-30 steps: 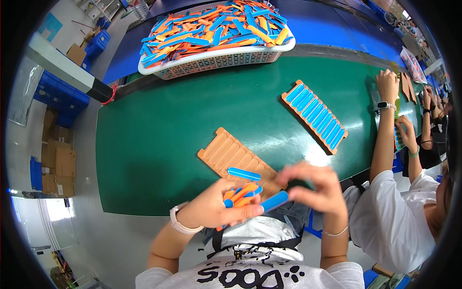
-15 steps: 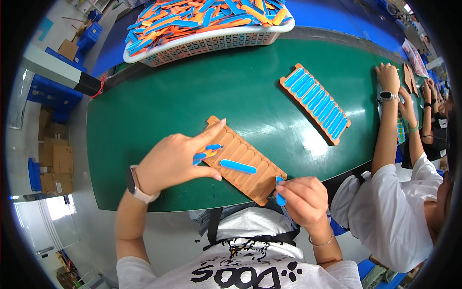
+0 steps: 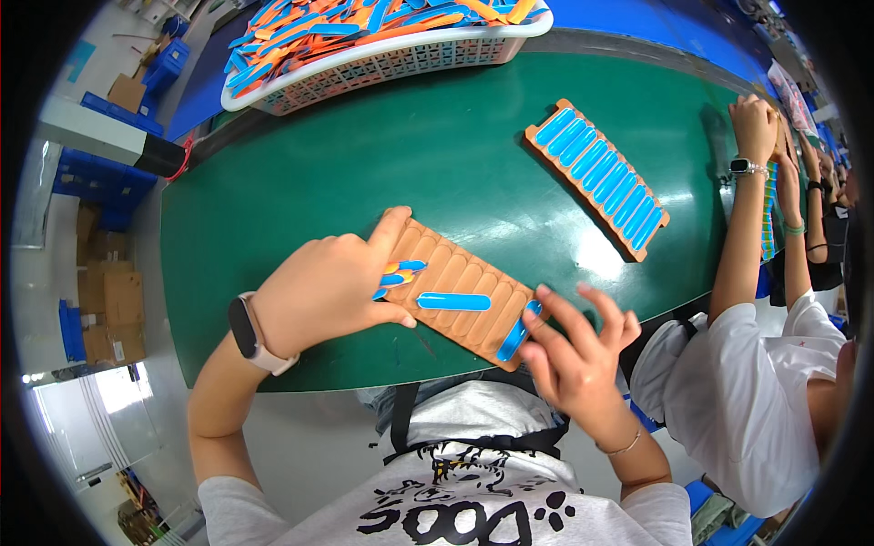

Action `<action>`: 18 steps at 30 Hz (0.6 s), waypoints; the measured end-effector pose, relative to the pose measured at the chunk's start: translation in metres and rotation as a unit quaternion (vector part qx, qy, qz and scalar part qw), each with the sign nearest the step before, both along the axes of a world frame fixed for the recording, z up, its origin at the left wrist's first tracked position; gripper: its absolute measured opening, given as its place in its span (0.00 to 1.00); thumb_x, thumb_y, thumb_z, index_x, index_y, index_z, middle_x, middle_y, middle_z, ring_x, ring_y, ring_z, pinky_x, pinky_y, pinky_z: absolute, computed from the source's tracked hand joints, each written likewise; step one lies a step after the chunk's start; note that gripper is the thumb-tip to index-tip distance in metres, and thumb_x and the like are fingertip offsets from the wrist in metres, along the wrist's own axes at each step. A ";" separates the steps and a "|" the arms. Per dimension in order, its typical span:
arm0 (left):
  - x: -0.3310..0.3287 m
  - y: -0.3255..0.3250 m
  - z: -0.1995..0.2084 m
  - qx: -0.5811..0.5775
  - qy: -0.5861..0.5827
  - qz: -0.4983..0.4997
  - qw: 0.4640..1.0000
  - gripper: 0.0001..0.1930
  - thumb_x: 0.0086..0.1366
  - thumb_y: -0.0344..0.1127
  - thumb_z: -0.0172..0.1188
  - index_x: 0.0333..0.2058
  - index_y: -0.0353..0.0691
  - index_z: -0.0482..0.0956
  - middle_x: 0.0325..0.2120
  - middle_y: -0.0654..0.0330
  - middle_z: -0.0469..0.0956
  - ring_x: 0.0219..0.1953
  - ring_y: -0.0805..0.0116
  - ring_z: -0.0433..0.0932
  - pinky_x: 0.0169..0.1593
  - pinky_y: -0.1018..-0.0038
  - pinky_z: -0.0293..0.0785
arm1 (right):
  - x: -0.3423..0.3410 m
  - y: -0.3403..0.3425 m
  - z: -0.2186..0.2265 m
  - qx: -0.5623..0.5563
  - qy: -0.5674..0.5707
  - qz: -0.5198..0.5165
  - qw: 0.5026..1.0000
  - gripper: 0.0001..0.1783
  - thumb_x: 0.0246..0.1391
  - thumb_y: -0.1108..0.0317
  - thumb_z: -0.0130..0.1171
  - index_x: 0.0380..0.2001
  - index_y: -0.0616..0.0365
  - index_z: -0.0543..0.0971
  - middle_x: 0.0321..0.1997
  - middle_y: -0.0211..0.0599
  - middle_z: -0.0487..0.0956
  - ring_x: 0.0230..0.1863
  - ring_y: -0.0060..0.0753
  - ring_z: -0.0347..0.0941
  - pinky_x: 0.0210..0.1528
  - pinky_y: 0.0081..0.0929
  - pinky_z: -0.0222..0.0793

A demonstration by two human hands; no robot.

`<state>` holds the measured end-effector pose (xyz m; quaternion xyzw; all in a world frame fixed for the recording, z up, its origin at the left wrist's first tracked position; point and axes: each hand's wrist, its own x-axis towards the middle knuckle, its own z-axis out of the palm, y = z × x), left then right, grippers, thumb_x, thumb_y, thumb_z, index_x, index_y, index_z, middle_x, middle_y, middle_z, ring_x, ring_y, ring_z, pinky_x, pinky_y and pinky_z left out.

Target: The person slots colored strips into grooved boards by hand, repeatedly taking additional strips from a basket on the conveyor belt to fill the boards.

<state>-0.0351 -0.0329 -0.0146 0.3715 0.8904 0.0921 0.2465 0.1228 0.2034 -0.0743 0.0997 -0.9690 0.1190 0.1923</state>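
**Grooved brown tray (image 3: 472, 276) steadied on a green tabletop (image 3: 291, 173), a blue strip touched at its right end**

At far left, cardboard boxes (image 3: 123, 305) are seen stacked on the floor below blue crates (image 3: 96, 187). Farther right, at the top, a white basket (image 3: 391, 55) is heaped with blue, orange and yellow strips (image 3: 337, 35).

Below it, the tray's left end is held by the person's left hand (image 3: 319, 291), on whose wrist a smartwatch (image 3: 244, 326) is worn. The index finger and thumb are spread, the index laid at the tray's upper left corner and the thumb at its near edge. A small bundle of strips (image 3: 399, 276) is clasped under the same hand, its ends poking out over the tray.

The tray is placed aslant near the table's front edge. Its middle slots are crossed by a loose blue strip (image 3: 453, 302). Along the slot at the right end, an end strip (image 3: 513, 342) is touched by the fingertips of the right hand (image 3: 583, 359). These fingers are fanned apart; whether the strip is pinched cannot be told.

Farther right and back, well apart, a second tray (image 3: 577, 194) is filled with a row of blue strips (image 3: 601, 175). At far right, a co-worker in a white shirt (image 3: 756, 391) is seen with both hands over the table.
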 end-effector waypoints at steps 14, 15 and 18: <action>0.046 0.011 -0.006 0.053 -0.069 0.154 0.984 0.44 0.50 0.45 0.71 0.57 0.28 0.56 0.20 0.49 0.76 0.16 0.55 0.75 0.22 0.68 0.71 | -0.069 -0.015 0.032 -0.074 -0.174 0.241 0.952 0.18 0.41 0.63 0.66 0.39 0.53 0.78 0.32 0.30 0.74 0.32 0.33 0.68 0.35 0.28 0.59; 0.046 0.007 -0.012 0.164 -0.090 0.179 0.966 0.40 0.52 0.45 0.69 0.55 0.28 0.59 0.19 0.51 0.76 0.17 0.57 0.76 0.23 0.69 0.72 | -0.071 -0.015 0.036 -0.088 -0.186 0.251 0.946 0.18 0.44 0.69 0.64 0.42 0.55 0.77 0.31 0.34 0.74 0.30 0.37 0.69 0.33 0.30 0.63; 0.045 -0.001 -0.004 0.229 -0.314 0.300 0.871 0.23 0.59 0.39 0.62 0.47 0.31 0.68 0.14 0.60 0.73 0.12 0.72 0.70 0.18 0.75 0.67 | -0.073 -0.005 0.043 -0.212 -0.207 0.182 0.938 0.20 0.43 0.75 0.59 0.45 0.55 0.75 0.29 0.38 0.72 0.32 0.41 0.70 0.34 0.34 0.66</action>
